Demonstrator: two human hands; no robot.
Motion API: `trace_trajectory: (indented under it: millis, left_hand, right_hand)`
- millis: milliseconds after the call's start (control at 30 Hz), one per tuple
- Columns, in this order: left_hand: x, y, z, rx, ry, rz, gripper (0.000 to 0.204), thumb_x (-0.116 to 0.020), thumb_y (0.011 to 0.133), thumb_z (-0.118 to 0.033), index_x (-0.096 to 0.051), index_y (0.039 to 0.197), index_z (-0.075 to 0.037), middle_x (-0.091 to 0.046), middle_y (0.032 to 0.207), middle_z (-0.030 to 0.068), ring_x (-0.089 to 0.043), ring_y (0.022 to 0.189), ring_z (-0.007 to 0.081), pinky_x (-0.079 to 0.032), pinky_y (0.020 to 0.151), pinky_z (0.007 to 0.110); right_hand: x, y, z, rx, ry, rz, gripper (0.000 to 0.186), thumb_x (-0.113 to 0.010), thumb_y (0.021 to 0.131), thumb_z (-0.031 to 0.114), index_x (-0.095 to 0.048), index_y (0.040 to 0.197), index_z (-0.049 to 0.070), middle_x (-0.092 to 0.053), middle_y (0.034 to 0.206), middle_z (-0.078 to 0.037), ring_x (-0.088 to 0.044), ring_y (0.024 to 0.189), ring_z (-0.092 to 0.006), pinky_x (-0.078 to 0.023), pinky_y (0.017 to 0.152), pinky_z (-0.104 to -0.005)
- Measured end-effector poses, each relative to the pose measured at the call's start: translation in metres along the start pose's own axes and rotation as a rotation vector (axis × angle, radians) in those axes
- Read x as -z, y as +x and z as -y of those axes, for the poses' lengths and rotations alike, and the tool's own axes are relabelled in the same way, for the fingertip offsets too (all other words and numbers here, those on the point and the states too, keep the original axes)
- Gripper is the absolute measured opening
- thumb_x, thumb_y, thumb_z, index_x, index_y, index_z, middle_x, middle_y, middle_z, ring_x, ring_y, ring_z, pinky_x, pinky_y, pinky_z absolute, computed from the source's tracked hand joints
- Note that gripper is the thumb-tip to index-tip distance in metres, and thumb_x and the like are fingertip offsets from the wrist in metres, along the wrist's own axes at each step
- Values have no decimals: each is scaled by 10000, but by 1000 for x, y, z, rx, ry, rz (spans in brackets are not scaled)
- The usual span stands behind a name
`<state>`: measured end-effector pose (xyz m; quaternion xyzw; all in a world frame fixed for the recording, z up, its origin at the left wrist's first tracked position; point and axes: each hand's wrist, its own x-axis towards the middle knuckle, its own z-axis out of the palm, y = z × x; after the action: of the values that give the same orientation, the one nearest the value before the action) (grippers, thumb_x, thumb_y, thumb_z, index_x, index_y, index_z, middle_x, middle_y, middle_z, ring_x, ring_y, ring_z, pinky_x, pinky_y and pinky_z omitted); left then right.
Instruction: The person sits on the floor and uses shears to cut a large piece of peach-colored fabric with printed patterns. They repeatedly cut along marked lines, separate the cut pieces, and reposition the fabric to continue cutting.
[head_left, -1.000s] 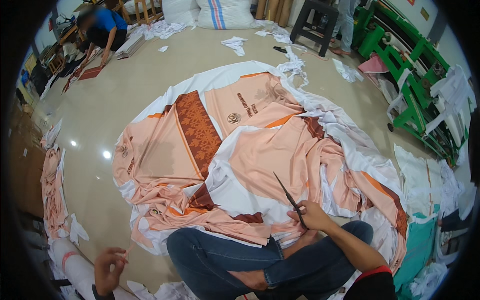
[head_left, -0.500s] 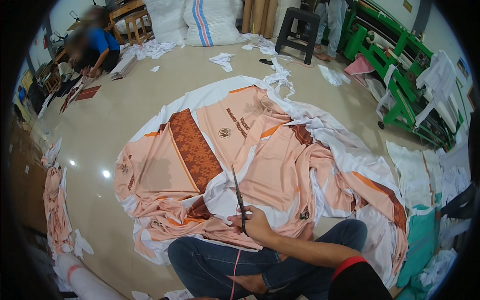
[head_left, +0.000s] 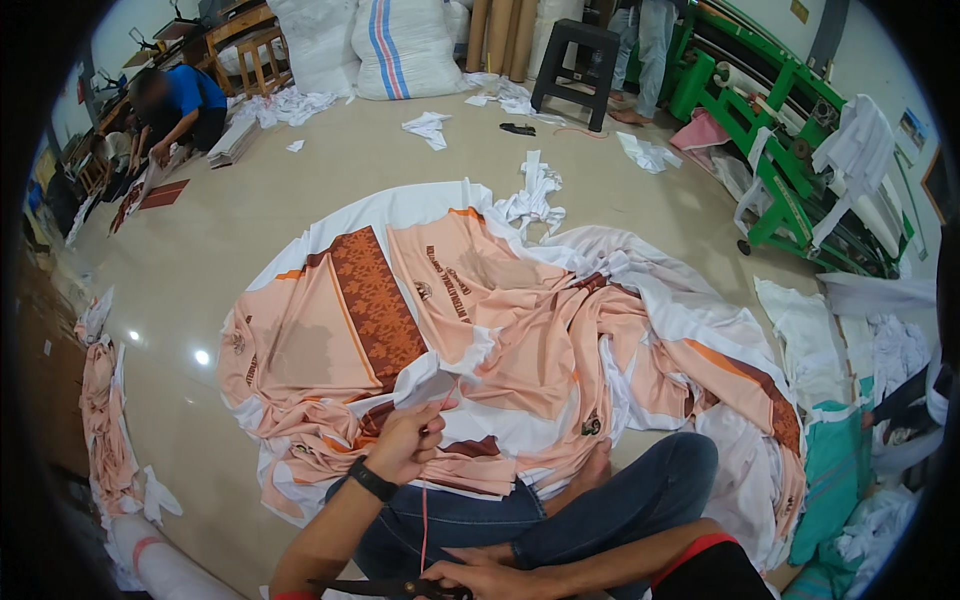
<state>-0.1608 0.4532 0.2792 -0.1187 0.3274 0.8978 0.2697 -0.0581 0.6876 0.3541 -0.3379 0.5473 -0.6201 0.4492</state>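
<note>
A large sheet of peach, white and maroon patterned fabric (head_left: 520,370) lies spread and rumpled on the floor in front of my crossed legs. My left hand (head_left: 405,445), with a black watch on its wrist, is closed over the fabric's near part, pinching a thin pink strip (head_left: 424,515). This strip trails down from the hand over my jeans toward the lower edge. Low in the picture, by my lap, my right hand (head_left: 475,578) is closed around the handles of dark scissors (head_left: 365,588). Their handles are partly cut off by the lower edge.
A green machine (head_left: 770,120) stands far right, beside a black stool (head_left: 577,65). White sacks (head_left: 405,45) line the back. White scraps (head_left: 530,195) lie beyond the fabric. One person (head_left: 195,95) crouches far left; another person's legs (head_left: 640,60) show behind the stool. A wrapped roll (head_left: 165,560) lies near left.
My right hand has drawn the scissors from over the fabric down to my lap. My left hand has come up, holding the pink strip. The fabric's far edge has shifted and its folds differ.
</note>
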Motion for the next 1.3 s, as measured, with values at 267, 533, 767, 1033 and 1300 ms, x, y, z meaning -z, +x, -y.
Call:
trace_trajectory:
  millis: [267,533,767,1033,1300]
  left_hand:
    - [-17,-202,-21,-119,1298,-395,298,-560,1059,-222,-737,1026,16,-698,778,43,-644,748,109,-517,725,286]
    - [-30,-287,19,137,939,-793,233,-620,1019,-219,-725,1117,-35,-701,944,83,-635,871,178,-491,780,324]
    - [-32,-203,4,90,962,-667,297,-593,1051,-259,-720,1130,-2,-720,901,87,-646,860,155,-514,799,324]
    - [-16,-129,-26,151,892,-632,254,-609,1042,-221,-732,1076,0,-710,836,84,-642,770,151,-516,713,309]
    - [-10,-67,-14,-54,943,-456,227,-622,1035,-196,-721,1151,-27,-725,893,92,-646,778,162,-508,703,294]
  right_hand:
    - [96,-9,-41,-183,-90,-356,395,-691,983,83,-444,1272,-25,-707,1215,-170,-699,1026,-177,-551,915,-314]
    - [282,53,-83,-279,-645,-718,478,-819,854,235,-532,1111,-49,-647,833,-148,-625,737,-215,-478,661,-365]
    - [469,207,-85,-225,-986,-1017,556,-847,813,260,-525,1119,-75,-700,964,-272,-712,949,-416,-545,790,-486]
    - [569,278,-143,-257,-1252,-927,345,-689,720,4,-570,1031,-85,-682,955,-349,-676,942,-509,-556,867,-524]
    - [622,231,-45,-3,-1077,-1220,441,-863,672,106,-616,1003,-48,-706,858,-212,-707,776,-347,-549,717,-425]
